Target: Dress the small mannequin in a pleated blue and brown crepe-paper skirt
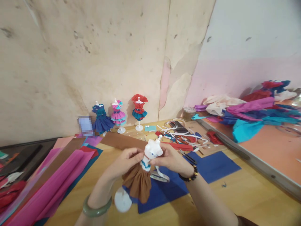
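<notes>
A miniature dress form (pixel 153 148) with a white round base tilts between my hands, its knobbed neck leaning up to the right. It wears a gathered brown paper skirt (pixel 138 182), with a teal trim at the white waist. My left hand (pixel 128 160) is closed on the left side of its bodice, thumb and fingers near the chest. Across from it, my right hand (pixel 170 159) grips the right side, thumb on the front and fingers partly hidden behind. A loop of white tape (pixel 160 178) lies just right of the skirt, and blue paper (pixel 164 194) is spread beneath.
Three dressed miniature forms, one in red and teal (pixel 139 111), stand along the wall. Stacked coloured paper (pixel 58 179) lies at left. Scissors (pixel 187 156) and tangled ribbons (pixel 178 135) sit beyond my right hand. A raised tray edge (pixel 246 163) and crumpled paper (pixel 249 116) are at right.
</notes>
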`<action>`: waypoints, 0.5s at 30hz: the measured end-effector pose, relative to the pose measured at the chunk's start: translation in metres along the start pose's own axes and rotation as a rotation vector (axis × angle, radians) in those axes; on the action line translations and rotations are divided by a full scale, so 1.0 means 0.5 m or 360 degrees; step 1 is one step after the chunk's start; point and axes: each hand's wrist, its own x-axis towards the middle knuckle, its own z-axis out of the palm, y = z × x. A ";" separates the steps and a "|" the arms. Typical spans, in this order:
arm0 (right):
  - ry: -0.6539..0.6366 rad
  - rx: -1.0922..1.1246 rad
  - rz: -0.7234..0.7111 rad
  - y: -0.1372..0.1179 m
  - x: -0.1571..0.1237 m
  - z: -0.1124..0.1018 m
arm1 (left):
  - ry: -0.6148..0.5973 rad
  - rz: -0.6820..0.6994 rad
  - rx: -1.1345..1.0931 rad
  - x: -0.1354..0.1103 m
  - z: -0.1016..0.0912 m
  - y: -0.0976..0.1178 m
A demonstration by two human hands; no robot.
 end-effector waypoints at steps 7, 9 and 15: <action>0.0056 -0.0127 -0.0040 -0.007 0.005 0.000 | 0.0263 0.0282 0.0267 -0.005 -0.001 0.023; 0.0089 -0.0131 -0.0075 -0.006 0.006 -0.001 | 0.0341 0.0308 0.0296 -0.008 0.002 0.028; 0.0105 -0.0138 -0.0064 0.003 0.008 -0.006 | 0.0511 0.0353 0.0481 -0.011 0.009 0.032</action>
